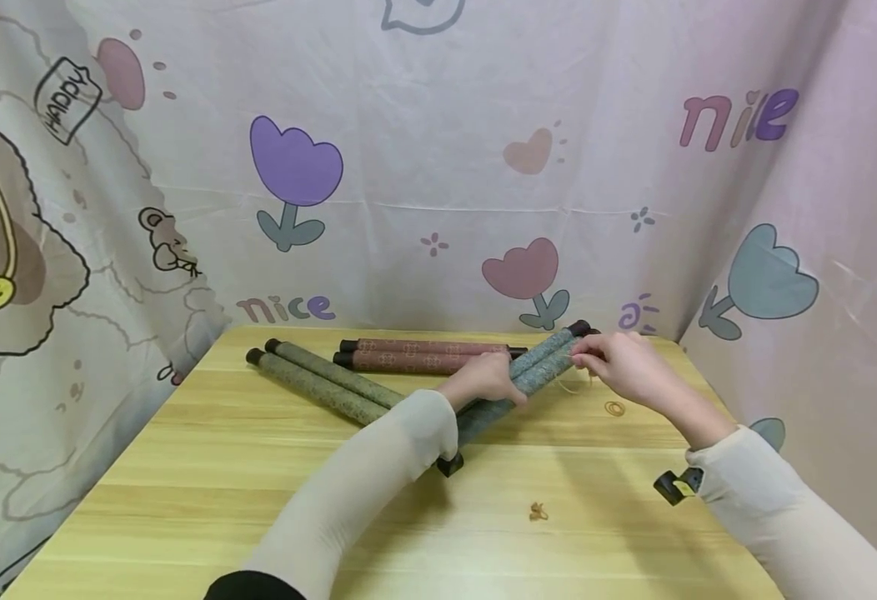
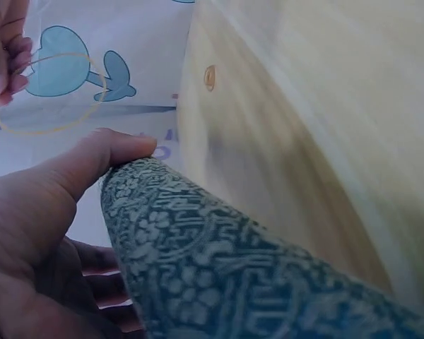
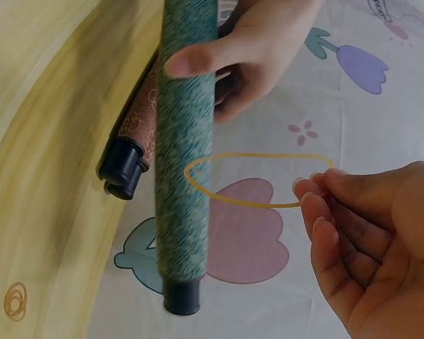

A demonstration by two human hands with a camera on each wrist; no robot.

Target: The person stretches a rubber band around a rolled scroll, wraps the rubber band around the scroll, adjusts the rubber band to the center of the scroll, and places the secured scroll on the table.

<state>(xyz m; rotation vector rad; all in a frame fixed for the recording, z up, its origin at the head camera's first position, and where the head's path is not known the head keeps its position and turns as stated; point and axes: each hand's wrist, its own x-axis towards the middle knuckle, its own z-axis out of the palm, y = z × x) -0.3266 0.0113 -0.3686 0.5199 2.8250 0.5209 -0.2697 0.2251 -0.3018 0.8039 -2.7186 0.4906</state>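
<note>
Two blue patterned scrolls (image 1: 547, 367) with dark end knobs lie side by side, slanting across the table. My left hand (image 1: 487, 379) grips them near the middle, its thumb laid over the front one in the right wrist view. At their far right end, my right hand (image 1: 626, 367) pinches a yellow rubber band (image 3: 268, 155) between thumb and fingertips. The band hangs as an open loop, and its far side overlaps the blue scroll (image 3: 184, 127) in the right wrist view. Seen from the left wrist, the loop stands beyond the left thumb (image 2: 131, 146).
Two green scrolls (image 1: 318, 387) lie to the left, partly behind the left sleeve. Two red scrolls (image 1: 423, 357) lie at the back edge. A coiled rubber band (image 1: 614, 408) rests at right; a small brown tangle of bands (image 1: 538, 511) sits nearer the front.
</note>
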